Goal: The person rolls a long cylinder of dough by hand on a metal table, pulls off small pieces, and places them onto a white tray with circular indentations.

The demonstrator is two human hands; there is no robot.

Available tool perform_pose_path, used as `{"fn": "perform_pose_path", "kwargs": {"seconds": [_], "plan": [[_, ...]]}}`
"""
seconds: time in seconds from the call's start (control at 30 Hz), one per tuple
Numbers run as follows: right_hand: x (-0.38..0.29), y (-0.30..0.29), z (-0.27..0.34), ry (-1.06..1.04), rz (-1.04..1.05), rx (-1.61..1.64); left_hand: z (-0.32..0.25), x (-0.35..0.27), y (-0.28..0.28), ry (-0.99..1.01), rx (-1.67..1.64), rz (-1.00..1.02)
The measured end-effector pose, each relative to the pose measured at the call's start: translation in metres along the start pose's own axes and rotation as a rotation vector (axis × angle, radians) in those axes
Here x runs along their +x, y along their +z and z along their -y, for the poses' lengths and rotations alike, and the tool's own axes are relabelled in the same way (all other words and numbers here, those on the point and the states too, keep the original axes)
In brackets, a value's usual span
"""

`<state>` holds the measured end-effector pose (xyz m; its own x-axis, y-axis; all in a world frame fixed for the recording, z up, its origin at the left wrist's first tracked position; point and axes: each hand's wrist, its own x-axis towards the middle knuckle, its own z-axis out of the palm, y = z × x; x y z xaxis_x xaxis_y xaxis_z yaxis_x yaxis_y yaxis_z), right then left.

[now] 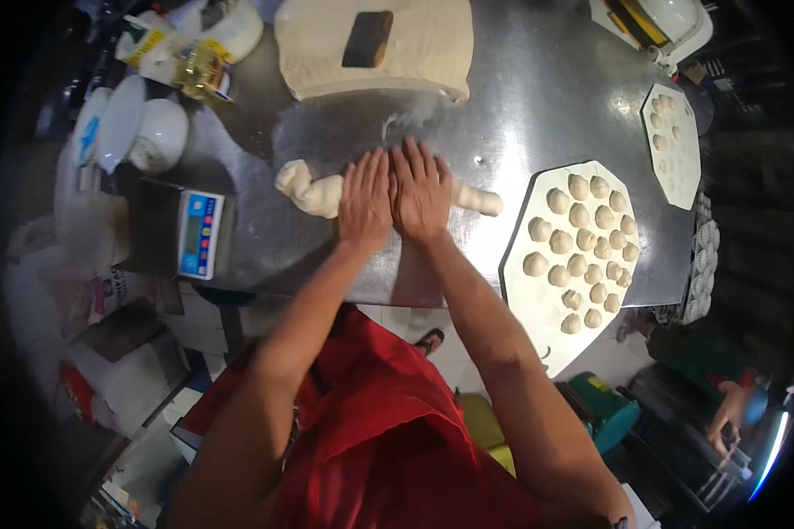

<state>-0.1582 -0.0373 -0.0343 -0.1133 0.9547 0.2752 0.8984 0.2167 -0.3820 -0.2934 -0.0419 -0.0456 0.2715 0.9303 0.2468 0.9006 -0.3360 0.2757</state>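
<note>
A rope of pale dough lies crosswise on the steel table, its left end lumpy and twisted, its right end smoother. My left hand rests flat on the middle of the rope, palm down. Right beside it, my right hand lies flat on the dough too, fingers pointing away from me. The stretch of rope under both palms is hidden. Beyond my fingertips is a thick slab of dough, with a dark, flat dough scraper on top.
A white board with several dough balls overhangs the table's front edge at right; another board stands farther back. At left are a digital scale, white bowls and a yellow package. A person is at far lower right.
</note>
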Motion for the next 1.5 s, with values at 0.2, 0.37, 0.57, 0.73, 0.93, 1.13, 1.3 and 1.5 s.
{"fn": "perform_pose_path", "kwargs": {"seconds": [0.2, 0.37, 0.57, 0.73, 0.93, 1.13, 1.3, 1.5], "plan": [[0.1, 0.001, -0.027, 0.209, 0.003, -0.051, 0.014, 0.111, -0.016, -0.147, -0.135, 0.208], [0.072, 0.01, -0.01, 0.183, -0.075, -0.071, 0.052, 0.085, 0.004, 0.141, 0.015, 0.027], [-0.052, -0.014, 0.033, 0.168, -0.005, 0.029, 0.029, -0.031, -0.048, 0.19, -0.114, 0.145], [-0.111, -0.062, 0.045, 0.233, 0.034, 0.198, -0.035, -0.081, -0.074, 0.113, -0.079, 0.084], [-0.085, -0.035, 0.008, 0.202, -0.013, -0.016, -0.042, -0.031, -0.019, 0.099, -0.176, 0.102], [0.025, -0.017, -0.044, 0.209, -0.042, -0.147, -0.024, 0.075, 0.004, -0.039, -0.143, 0.076], [0.072, -0.014, -0.056, 0.346, -0.068, -0.168, -0.008, 0.112, 0.011, 0.02, -0.121, 0.122], [-0.04, -0.019, -0.01, 0.276, -0.022, -0.116, 0.003, 0.022, -0.013, 0.284, -0.13, 0.115]]}}
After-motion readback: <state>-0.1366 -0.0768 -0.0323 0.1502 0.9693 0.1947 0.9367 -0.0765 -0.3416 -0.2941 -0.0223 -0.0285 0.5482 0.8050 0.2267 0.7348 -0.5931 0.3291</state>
